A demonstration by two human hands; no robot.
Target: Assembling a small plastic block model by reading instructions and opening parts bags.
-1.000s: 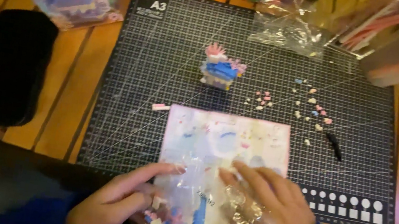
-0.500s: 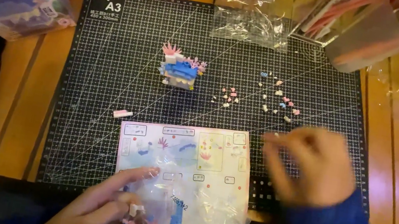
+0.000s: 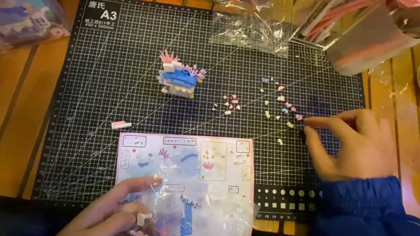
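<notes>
Wooden tabletop (image 3: 20, 119) carries a dark gridded cutting mat (image 3: 116, 61), and on the mat's near edge lies a printed instruction sheet (image 3: 187, 151) with a clear plastic bag of small brick parts (image 3: 191, 224) overlapping its lower half. Main change: right hand (image 3: 357, 147), blue sleeve, was down at the bag a second ago, swung out half a second ago, and is now at the right end of the scatter of tiny loose pieces (image 3: 275, 106) on the mat; left hand (image 3: 109, 215) has stayed on the bag throughout. Right grip: thumb and forefinger nearly closed into a pinch, tips right at a dark little piece by the pink ones, but can't tell whether anything is actually between them yet – too small to resolve. Left grip: fingers curled loosely around the bag's left edge, pinning it, with a small white piece at the fingertips that seems to be inside the plastic. Read: work has shifted from sorting through the bag to picking from the loose pile, so the bag is just parked. The half-built blue and white brick model (image 3: 179, 79) with pink coral-like bits on top sits untouched mid-mat, well apart from both hands. A lone pink bar piece (image 3: 120, 125) lies left of the sheet
</notes>
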